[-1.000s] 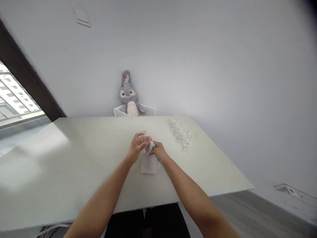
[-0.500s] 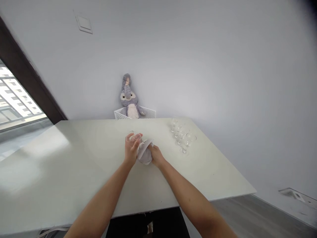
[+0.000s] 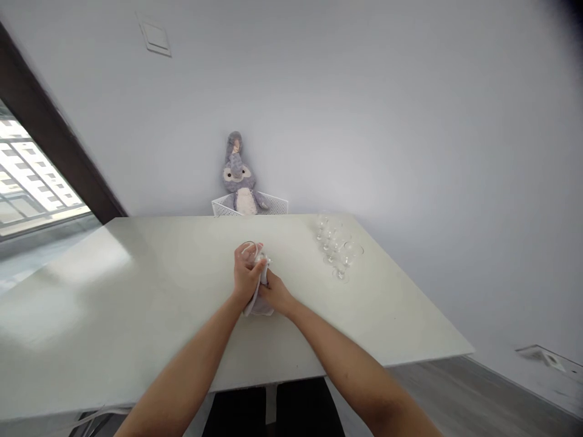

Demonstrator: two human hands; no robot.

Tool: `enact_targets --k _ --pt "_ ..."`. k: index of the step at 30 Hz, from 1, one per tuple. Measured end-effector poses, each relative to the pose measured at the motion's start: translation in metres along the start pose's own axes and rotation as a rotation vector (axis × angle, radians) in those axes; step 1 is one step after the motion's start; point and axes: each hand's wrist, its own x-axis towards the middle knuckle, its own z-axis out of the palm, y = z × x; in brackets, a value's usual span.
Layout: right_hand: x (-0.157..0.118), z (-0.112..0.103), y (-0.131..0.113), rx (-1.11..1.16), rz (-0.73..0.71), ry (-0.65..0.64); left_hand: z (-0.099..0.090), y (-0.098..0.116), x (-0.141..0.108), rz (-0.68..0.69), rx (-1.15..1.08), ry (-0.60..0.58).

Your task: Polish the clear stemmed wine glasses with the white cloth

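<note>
A clear stemmed glass [image 3: 249, 251] is tilted in my left hand [image 3: 246, 274], its round rim toward the upper left. My left fingers and thumb wrap round its bowl. A light grey cloth [image 3: 260, 305] hangs between my hands, below the glass. My right hand [image 3: 277, 293] is closed on the cloth, close against my left hand; its fingertips are partly hidden in the folds. To the right, several clear stemmed glasses [image 3: 348, 254] stand in a slanting row on the white table [image 3: 173, 291].
Behind the table's far edge, a grey plush toy [image 3: 246, 199] sits in a white perforated basket [image 3: 277, 205] by the wall. A cable [image 3: 102, 413] runs along the table's near left edge. Two dark shapes show below the near edge.
My right hand has moved left, closer to my left hand. The cloth has shifted left and now hangs lower and more folded. The glass is tilted differently, with its rim more upright.
</note>
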Motion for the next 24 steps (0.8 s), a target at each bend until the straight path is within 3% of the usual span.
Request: enact_targets --k 3,7,10,13,16,18,21,24 --pt "-0.005 -0.01 -0.007 -0.375 -0.049 -0.057 0.002 0.0 -0.002 0.109 0.085 -0.031" --pt "-0.005 -0.029 -0.013 -0.673 -0.139 -0.154 -0.005 0.004 0.003 0.263 0.191 0.065" --pt "-0.002 -0.038 -0.019 -0.616 -0.08 0.028 -0.013 0.004 0.005 0.365 0.232 0.141" --pt "-0.001 -0.039 -0.022 -0.561 -0.027 0.247 -0.013 0.001 -0.001 0.475 0.253 0.024" --pt "-0.001 -0.034 -0.02 -0.596 -0.093 0.218 -0.005 -0.002 -0.011 0.593 0.321 -0.2" --pt "0.0 -0.033 -0.018 -0.65 -0.062 0.207 0.001 -0.003 -0.015 0.656 0.384 -0.304" --pt "0.0 -0.042 -0.018 -0.728 0.081 0.257 0.004 -0.002 -0.014 0.729 0.505 -0.367" --pt "-0.015 -0.069 -0.02 -0.711 0.11 0.282 0.0 -0.003 -0.007 0.75 0.643 -0.389"
